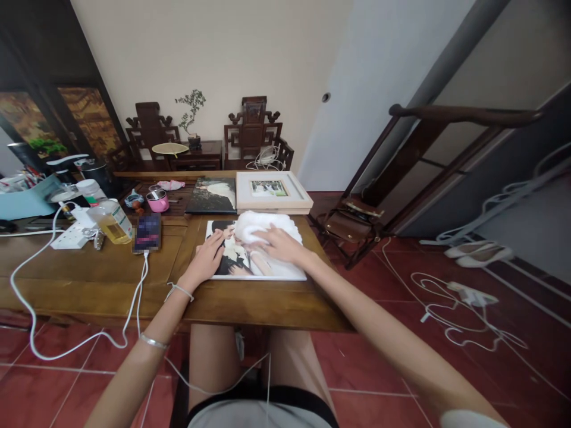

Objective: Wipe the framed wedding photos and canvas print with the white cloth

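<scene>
A flat photo print [250, 261] lies on the wooden table [111, 273] in front of me. My left hand [206, 258] rests flat on its left part, fingers stretched out. My right hand [280, 244] lies over a white cloth [261, 226] on the upper part of the print, fingers pressed onto it. Behind the print lie a white framed picture [272, 190] and a dark photo print [213, 195].
On the table's left are a phone [147, 233] with a white cable, a power strip [71, 238], a jar of yellow liquid [113, 221] and a pink pot [157, 201]. Carved chairs stand behind. A wooden rack [357, 226], cables and shoes lie to the right.
</scene>
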`<state>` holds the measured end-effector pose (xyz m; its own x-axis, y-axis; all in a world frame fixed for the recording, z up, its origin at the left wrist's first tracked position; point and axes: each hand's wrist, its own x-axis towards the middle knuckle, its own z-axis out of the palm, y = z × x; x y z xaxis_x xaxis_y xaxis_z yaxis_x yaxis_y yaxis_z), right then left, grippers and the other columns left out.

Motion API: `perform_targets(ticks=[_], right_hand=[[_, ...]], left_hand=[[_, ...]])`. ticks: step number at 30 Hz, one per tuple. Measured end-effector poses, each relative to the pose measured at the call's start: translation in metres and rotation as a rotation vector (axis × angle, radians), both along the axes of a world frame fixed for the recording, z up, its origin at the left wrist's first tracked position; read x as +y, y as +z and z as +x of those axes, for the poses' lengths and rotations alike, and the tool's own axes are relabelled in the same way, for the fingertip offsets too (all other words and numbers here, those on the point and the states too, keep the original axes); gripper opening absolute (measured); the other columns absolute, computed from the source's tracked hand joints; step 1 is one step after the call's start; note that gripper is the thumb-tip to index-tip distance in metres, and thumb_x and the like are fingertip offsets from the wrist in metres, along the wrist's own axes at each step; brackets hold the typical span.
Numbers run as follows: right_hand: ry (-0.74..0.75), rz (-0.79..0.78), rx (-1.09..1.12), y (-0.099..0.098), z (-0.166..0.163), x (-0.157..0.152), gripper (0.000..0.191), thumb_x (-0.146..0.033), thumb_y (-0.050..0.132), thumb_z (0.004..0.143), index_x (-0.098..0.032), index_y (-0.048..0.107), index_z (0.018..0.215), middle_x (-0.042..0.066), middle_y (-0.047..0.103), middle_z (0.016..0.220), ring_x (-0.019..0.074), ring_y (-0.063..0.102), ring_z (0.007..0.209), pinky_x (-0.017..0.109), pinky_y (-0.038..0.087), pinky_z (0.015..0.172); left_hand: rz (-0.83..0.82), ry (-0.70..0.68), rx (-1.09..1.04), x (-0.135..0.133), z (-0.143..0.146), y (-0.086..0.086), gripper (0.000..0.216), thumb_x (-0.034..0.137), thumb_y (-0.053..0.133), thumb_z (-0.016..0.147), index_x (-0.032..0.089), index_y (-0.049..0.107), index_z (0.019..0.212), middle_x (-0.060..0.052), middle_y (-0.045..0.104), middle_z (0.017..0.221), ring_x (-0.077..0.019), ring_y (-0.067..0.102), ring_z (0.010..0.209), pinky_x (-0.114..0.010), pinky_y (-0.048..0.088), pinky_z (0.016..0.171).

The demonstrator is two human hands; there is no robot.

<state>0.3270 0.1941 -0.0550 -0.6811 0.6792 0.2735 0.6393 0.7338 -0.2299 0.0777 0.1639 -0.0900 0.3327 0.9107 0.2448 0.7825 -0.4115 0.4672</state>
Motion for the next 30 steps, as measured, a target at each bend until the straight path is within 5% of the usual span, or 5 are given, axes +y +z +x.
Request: perform_targets(ticks=[5,14,17,27,30], right_hand=[[-0.109,0.014,0.022,-0.002,-0.007,0.026,0.034,-0.02,0.042,0.094,-0.018,0.063,0.12,0.012,0.067,0.122,0.0315,0.058,0.114,0.049,0.037,0.1],[0.14,-0.023,-0.043,0.001,0.001,-0.097,0.032,-0.015,0.042,0.091,-0.017,0.067,0.111,0.019,0.058,0.132,0.0292,0.041,0.135,0.06,0.022,0.113],[0.203,-0.026,-0.052,0.002,0.004,-0.111,0.031,-0.014,0.045,0.09,-0.019,0.067,0.111,0.017,0.057,0.135,0.0266,0.04,0.136,0.056,0.024,0.114],[-0.053,-0.011,-0.01,0.009,-0.018,0.009,0.032,-0.017,0.044,0.092,-0.019,0.066,0.116,0.01,0.071,0.113,0.0288,0.062,0.107,0.045,0.039,0.099],[-0.065,0.006,-0.032,0.008,-0.025,0.018,0.034,-0.013,0.045,0.09,-0.017,0.065,0.117,0.012,0.067,0.12,0.0294,0.059,0.114,0.046,0.037,0.101]], left_hand=[[0.011,0.01,-0.012,0.003,0.0,-0.003,0.047,0.027,0.034,0.096,0.018,0.045,0.141,-0.012,0.039,0.152,-0.0232,0.032,0.143,-0.047,0.03,0.115],[0.03,0.001,-0.07,0.003,0.001,-0.008,0.047,0.027,0.036,0.095,0.02,0.045,0.14,-0.01,0.04,0.151,-0.0236,0.032,0.143,-0.048,0.028,0.116],[0.028,-0.008,-0.051,0.002,0.002,-0.005,0.047,0.026,0.036,0.095,0.018,0.045,0.14,-0.012,0.04,0.151,-0.0241,0.033,0.142,-0.048,0.029,0.116],[0.051,-0.032,-0.02,0.005,-0.002,-0.006,0.045,0.026,0.037,0.095,0.016,0.048,0.137,-0.013,0.043,0.149,-0.0237,0.036,0.141,-0.047,0.032,0.115],[0.059,-0.032,-0.017,0.004,-0.001,-0.008,0.046,0.025,0.036,0.095,0.016,0.047,0.139,-0.013,0.043,0.149,-0.0241,0.035,0.141,-0.048,0.031,0.115]])
